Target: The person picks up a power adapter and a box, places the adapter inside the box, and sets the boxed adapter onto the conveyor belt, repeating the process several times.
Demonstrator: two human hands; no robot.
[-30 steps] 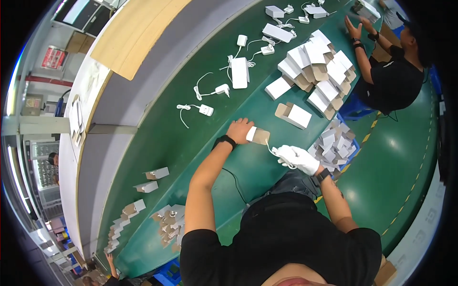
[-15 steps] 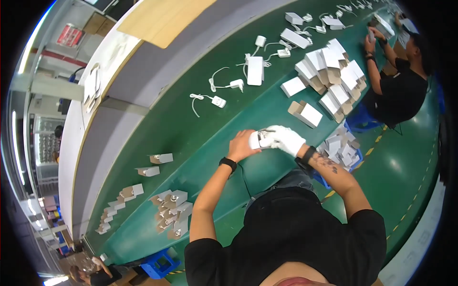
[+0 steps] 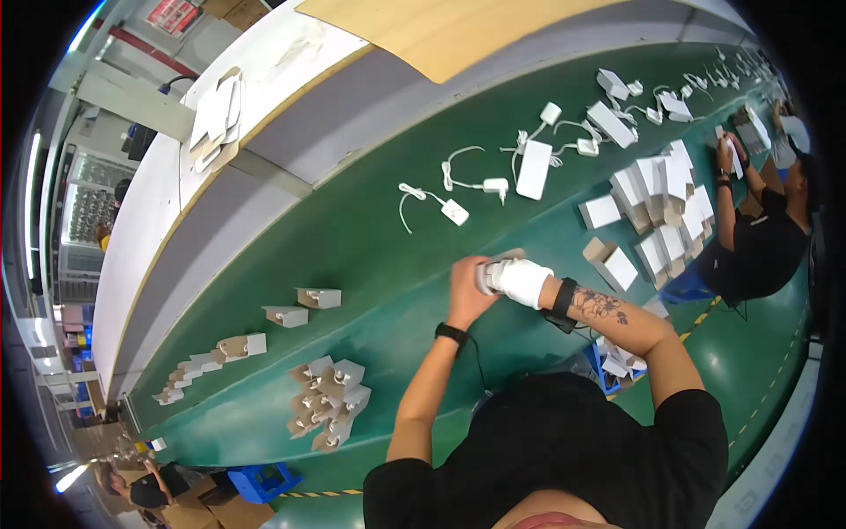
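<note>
Over the green table, my left hand (image 3: 470,291) is wrapped round a small white box (image 3: 484,279). My right hand (image 3: 522,280), in a white glove, is closed at the box's open end, beside a raised grey-brown flap. The glove hides its fingertips and whatever is inside the box. Beyond my hands lie a white plug adapter (image 3: 455,212) with a coiled cable, a second adapter (image 3: 495,186) and a larger white box (image 3: 534,169). To the right of my gloved hand rests an open white box (image 3: 612,264).
Stacked white boxes (image 3: 656,189) stand at right. Open boxes with white items inside (image 3: 328,401) cluster at left, near a row of open boxes (image 3: 240,346). A blue bin (image 3: 608,375) holds cartons. A shelf (image 3: 264,167) borders the far side. A co-worker (image 3: 758,242) sits at right.
The view has swung, so the table's things appear shifted. My gloved hand has turned and now covers the box's open end, where a dark gap showed before. My left hand keeps its hold.
</note>
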